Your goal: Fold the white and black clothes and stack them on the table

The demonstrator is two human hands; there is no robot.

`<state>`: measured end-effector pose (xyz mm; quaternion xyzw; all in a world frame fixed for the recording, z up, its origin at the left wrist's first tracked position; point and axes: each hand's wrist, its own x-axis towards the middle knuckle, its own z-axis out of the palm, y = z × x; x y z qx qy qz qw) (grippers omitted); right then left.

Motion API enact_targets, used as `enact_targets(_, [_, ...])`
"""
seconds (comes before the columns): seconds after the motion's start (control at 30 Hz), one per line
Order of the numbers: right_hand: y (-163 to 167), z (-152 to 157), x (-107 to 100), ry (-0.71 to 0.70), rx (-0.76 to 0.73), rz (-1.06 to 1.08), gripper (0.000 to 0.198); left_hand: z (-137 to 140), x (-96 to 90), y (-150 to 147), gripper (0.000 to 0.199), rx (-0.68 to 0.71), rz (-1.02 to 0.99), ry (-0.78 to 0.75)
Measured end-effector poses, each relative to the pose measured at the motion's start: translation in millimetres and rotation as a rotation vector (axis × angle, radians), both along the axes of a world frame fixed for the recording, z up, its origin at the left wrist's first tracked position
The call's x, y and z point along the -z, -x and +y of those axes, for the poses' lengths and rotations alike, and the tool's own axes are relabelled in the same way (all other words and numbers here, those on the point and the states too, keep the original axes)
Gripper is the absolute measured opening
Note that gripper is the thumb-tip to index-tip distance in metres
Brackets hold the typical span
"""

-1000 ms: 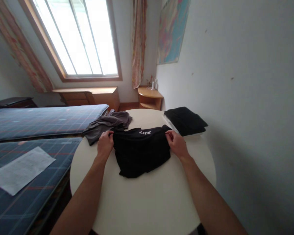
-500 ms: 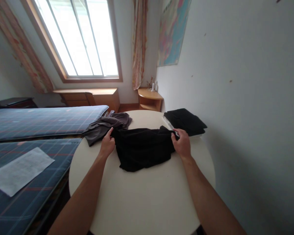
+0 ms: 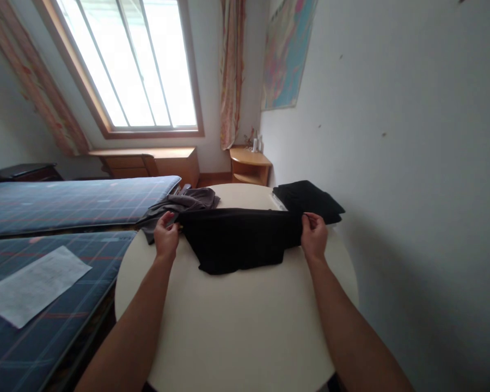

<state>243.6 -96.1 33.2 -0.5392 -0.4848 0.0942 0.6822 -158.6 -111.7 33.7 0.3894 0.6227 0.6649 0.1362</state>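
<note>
A black garment (image 3: 237, 239) is stretched between my two hands over the round cream table (image 3: 245, 326); its exact kind does not show. My left hand (image 3: 166, 237) is closed on its left upper corner, fingers pinched. At the other end, my right hand (image 3: 313, 234) pinches the right upper corner. The garment's upper edge runs nearly straight, and its lower part hangs down to the tabletop. Behind my left hand lies a crumpled grey garment (image 3: 188, 201). A stack of folded black clothes (image 3: 308, 200) sits just beyond my right hand.
Two beds with blue plaid mattresses (image 3: 85, 201) stand to the left, the nearer one with a paper sheet (image 3: 36, 283) on it. The white wall (image 3: 412, 190) rises close on the right. A wooden desk (image 3: 175, 160) and a corner shelf (image 3: 251, 158) are at the back.
My hands have moved apart, the left one to the left and the right one slightly right. The black garment's upper edge is now pulled wider and straighter.
</note>
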Motion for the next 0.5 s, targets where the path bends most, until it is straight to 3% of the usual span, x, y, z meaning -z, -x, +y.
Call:
enact_targets(0.07, [1.1,1.8,1.2,-0.015,-0.095,0.034,0.034,2.2,0.7,0.3,0.047,0.009,-0.012,0.018])
enact_targets(0.17, [4.2,-0.1,2.1,0.034,-0.196,-0.040,0.037,-0.2,1.2,-3.2,0.050,0.037,0.107,0.175])
enact_targets(0.3, [0.6,-7.6,2.2,0.290,-0.050,-0.298,0.036,-13.3,2.7,-6.0,0.064,0.039,0.437,0.537])
enact_targets(0.37, [-4.7,-9.9,3.5,0.452,0.018,-0.443,0.032,-19.3,6.3,-5.8,0.069,0.070,0.512,0.645])
enact_targets(0.43, [-9.6,-9.6,5.9,0.547,0.015,-0.529,0.029,-22.0,11.8,-6.4,0.068,0.129,0.509,0.627])
enact_targets(0.5, [-12.6,-7.2,8.0,0.537,-0.019,-0.526,0.026,-21.3,16.9,-8.4,0.065,0.216,0.486,0.520])
